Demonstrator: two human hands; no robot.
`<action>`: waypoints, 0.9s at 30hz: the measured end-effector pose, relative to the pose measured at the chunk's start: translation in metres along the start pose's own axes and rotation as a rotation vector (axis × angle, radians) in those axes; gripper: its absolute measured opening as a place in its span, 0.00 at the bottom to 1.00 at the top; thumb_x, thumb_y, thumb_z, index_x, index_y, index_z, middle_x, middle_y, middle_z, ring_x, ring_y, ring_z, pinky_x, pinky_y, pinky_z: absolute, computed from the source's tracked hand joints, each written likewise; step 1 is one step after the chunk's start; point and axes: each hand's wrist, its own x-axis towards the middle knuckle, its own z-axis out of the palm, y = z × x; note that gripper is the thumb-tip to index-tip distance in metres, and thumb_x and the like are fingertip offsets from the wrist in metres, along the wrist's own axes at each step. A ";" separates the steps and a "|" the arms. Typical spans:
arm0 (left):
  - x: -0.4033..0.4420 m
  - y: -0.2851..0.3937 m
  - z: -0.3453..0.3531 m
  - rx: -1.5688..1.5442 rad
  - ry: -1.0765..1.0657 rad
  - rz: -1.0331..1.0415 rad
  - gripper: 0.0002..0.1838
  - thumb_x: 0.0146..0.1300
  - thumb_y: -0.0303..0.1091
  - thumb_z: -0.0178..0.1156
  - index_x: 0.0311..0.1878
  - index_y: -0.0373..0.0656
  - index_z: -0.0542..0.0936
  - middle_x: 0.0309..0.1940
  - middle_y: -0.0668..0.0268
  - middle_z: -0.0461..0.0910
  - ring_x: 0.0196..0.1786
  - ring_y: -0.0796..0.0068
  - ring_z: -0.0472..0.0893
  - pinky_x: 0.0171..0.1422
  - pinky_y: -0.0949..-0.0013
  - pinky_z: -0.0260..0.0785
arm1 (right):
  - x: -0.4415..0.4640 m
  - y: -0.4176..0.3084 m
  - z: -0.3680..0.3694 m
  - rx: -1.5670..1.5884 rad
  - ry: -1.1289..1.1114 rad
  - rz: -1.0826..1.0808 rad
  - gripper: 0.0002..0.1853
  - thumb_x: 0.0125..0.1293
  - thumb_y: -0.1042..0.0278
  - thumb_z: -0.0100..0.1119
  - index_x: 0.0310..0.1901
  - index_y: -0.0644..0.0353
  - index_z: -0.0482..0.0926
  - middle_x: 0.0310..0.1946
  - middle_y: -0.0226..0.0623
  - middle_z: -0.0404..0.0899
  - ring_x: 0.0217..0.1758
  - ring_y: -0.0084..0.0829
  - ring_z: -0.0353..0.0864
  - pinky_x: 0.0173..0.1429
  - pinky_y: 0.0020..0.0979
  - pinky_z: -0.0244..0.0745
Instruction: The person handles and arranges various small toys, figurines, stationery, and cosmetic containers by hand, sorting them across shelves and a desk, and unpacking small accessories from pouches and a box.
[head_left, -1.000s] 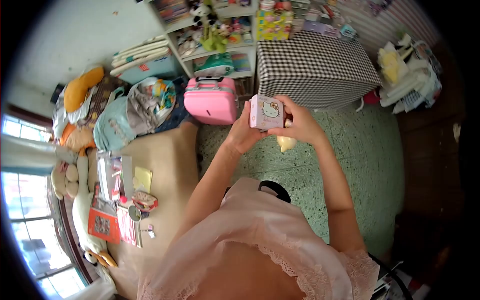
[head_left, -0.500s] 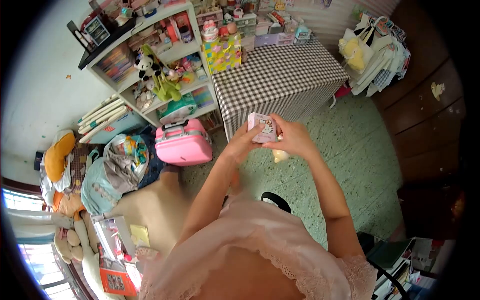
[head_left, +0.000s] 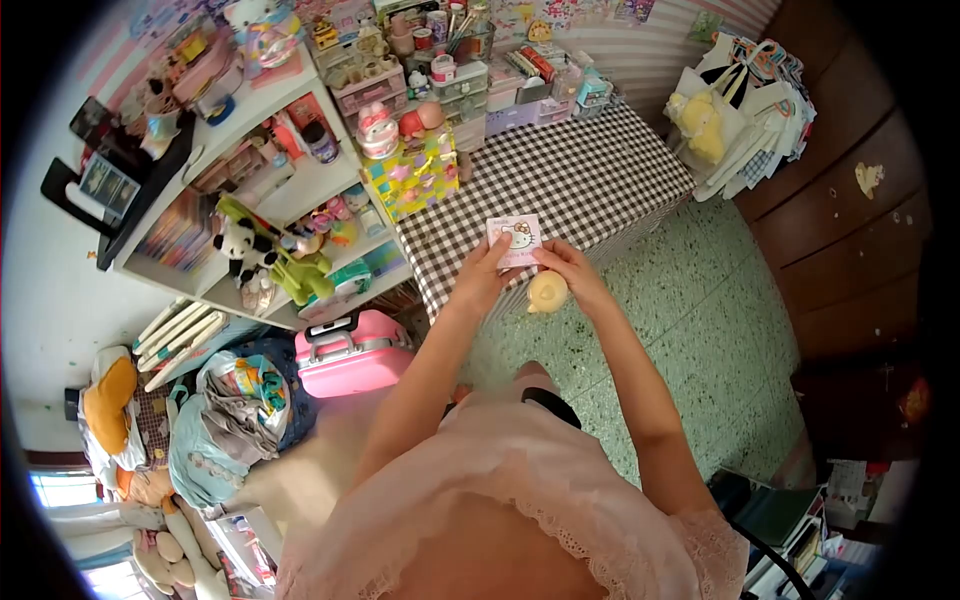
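Observation:
A small pink box (head_left: 513, 240) printed with a white cat character is held up in front of me, its printed face towards the camera. My left hand (head_left: 484, 276) is closed on its left side, with the thumb lying on the front. On the lower right corner, the fingers of my right hand (head_left: 575, 272) grip the same box. Just below my right hand is a round cream-coloured object (head_left: 547, 292); I cannot tell whether it hangs from the hand. Behind the box is a table with a black-and-white checked cloth (head_left: 590, 160).
A pink suitcase (head_left: 355, 360) stands left of the table, beside white shelves (head_left: 350, 163) of toys. Drawers and small containers (head_left: 460, 95) line the table's back. Clothes and bags (head_left: 745, 120) hang at the right. A bag of clothes (head_left: 235, 405) lies at the left.
My view has shifted forward towards the table and shelves. Both hands have carried the box forward, and it now appears in front of the checked cloth, its printed face more square to me.

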 end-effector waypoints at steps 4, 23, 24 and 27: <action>0.058 -0.007 -0.009 -0.020 0.101 -0.064 0.19 0.66 0.42 0.52 0.55 0.41 0.68 0.51 0.63 0.72 0.55 0.71 0.72 0.62 0.63 0.63 | 0.058 0.011 -0.033 0.036 -0.024 0.098 0.14 0.60 0.55 0.60 0.36 0.60 0.77 0.28 0.26 0.75 0.31 0.17 0.73 0.36 0.19 0.66; 0.170 -0.024 -0.054 -0.290 0.672 0.068 0.24 0.67 0.38 0.48 0.62 0.35 0.62 0.58 0.54 0.67 0.60 0.61 0.69 0.63 0.61 0.62 | 0.402 0.100 -0.068 -0.424 -0.220 0.202 0.19 0.58 0.52 0.61 0.38 0.63 0.79 0.31 0.37 0.80 0.29 0.28 0.80 0.29 0.26 0.76; 0.171 -0.024 -0.058 -0.301 0.634 0.066 0.24 0.67 0.38 0.48 0.62 0.35 0.62 0.59 0.54 0.67 0.60 0.61 0.69 0.64 0.61 0.62 | 0.404 0.105 -0.074 -0.489 -0.263 0.169 0.20 0.56 0.51 0.62 0.34 0.64 0.80 0.27 0.40 0.80 0.25 0.30 0.80 0.27 0.28 0.75; 0.188 -0.019 -0.063 -0.283 0.586 0.038 0.25 0.66 0.39 0.49 0.62 0.36 0.63 0.58 0.55 0.68 0.60 0.61 0.69 0.65 0.60 0.61 | 0.396 0.108 -0.081 -0.404 -0.248 0.188 0.21 0.54 0.51 0.65 0.29 0.66 0.78 0.21 0.42 0.78 0.19 0.30 0.77 0.21 0.31 0.72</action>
